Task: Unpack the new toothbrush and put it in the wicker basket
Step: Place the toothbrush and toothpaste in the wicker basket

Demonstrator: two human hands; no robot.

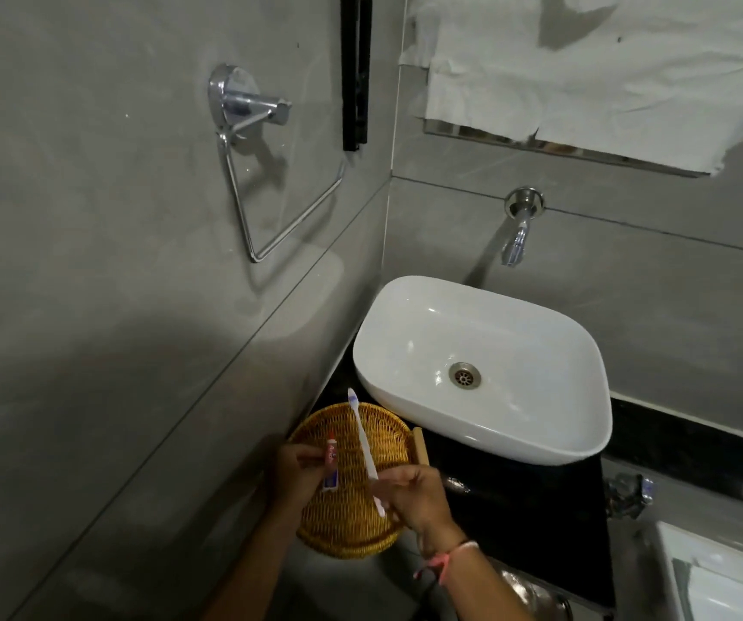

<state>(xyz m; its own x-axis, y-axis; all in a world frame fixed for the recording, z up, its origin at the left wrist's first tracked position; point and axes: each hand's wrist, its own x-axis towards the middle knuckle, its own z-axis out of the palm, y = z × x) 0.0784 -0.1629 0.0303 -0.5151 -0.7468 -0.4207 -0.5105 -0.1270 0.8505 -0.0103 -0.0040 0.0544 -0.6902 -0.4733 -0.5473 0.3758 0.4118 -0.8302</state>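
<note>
Our right hand point(419, 495) pinches the white toothbrush point(363, 441) over the wicker basket point(347, 526). Our left hand point(300, 470) pinches a small toothpaste tube point(330, 463) beside the sink point(540, 445).

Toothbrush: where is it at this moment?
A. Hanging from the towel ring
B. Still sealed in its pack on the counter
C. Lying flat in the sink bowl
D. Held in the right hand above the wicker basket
D. The bare white toothbrush is pinched near its handle end by the right hand, bristle end pointing up and away, over the wicker basket; the left hand holds a small toothpaste tube.
</note>
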